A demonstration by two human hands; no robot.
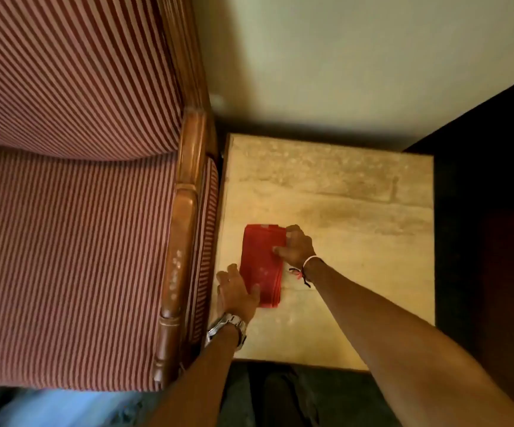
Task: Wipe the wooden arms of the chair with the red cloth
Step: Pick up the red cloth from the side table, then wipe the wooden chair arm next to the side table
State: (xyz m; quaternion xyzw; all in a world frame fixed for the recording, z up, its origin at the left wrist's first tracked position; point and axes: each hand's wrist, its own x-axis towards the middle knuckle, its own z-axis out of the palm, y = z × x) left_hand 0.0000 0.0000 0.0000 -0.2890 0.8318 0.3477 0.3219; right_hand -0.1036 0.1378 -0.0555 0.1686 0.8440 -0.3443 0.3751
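Note:
A folded red cloth (260,263) lies flat on a pale stone-topped side table (357,211). My right hand (297,246) rests on the cloth's right edge, its fingers curled over the far corner. My left hand (237,289), with a metal watch on the wrist, lies flat against the cloth's near left corner, fingers spread. To the left stands the chair, with red striped upholstery (74,241). Its wooden arm (180,241) runs along the table's left side.
A pale wall (357,63) rises behind the table. Dark furniture (492,211) flanks the table's right side. Dark floor (280,396) shows below the table's near edge.

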